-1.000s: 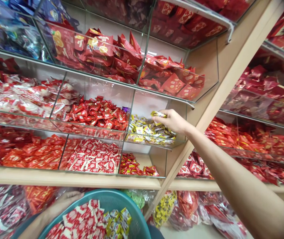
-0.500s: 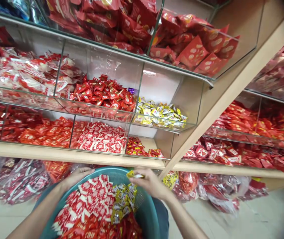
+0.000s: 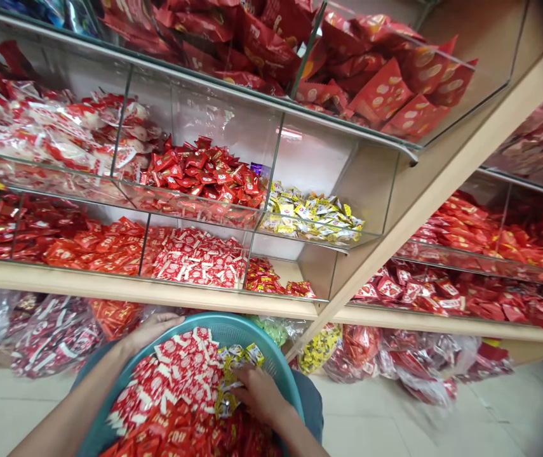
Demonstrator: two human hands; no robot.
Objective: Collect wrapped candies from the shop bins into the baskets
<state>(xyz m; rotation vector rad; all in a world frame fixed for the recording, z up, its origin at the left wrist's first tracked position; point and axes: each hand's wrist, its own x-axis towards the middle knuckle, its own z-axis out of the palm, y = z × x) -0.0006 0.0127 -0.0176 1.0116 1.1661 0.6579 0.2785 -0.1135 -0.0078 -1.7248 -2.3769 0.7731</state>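
Holding a round teal plastic basket.
Left hand grips its rim; right hand rests on yellow-wrapped sweets, grasp unclear.

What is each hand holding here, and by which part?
Left hand holds the teal basket by its rim. Right hand lies on the yellow candies inside; a grip cannot be told.

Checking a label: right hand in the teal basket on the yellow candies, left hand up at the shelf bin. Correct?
Wrong on the left hand: it is down low, holding the rim of the teal basket. The right hand is in the basket on the yellow candies, as the head view shows.
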